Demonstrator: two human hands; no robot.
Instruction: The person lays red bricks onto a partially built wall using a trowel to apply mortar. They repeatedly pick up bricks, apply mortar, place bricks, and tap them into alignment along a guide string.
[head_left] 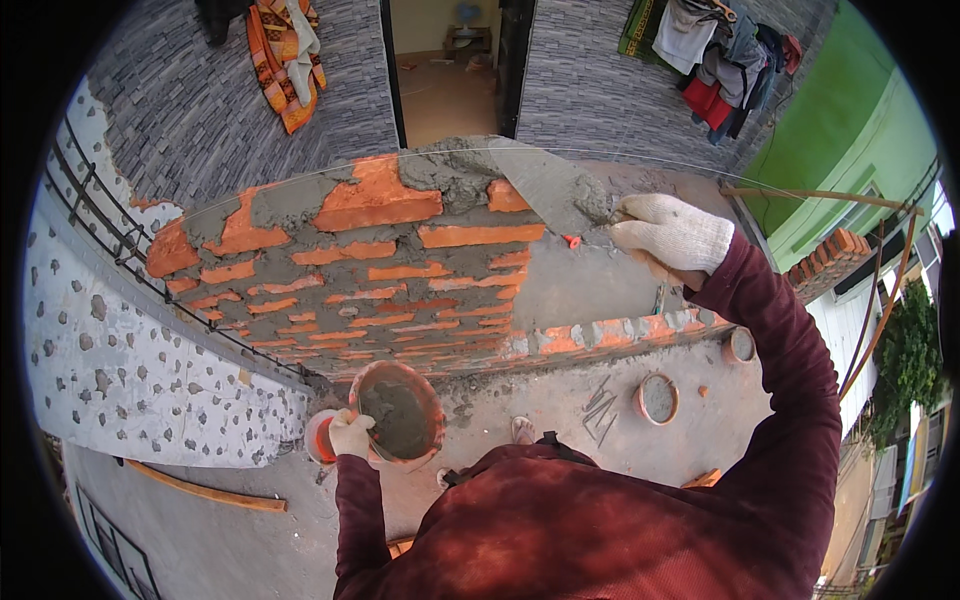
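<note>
Right grip and left grip: off-white knitted gloves. Immediately behind each grip: long maroon sleeve, creased on the right, continuing into matching maroon top.

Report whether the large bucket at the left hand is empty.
Not empty: grey mortar lies inside the orange bucket; its depth I cannot tell.
</note>
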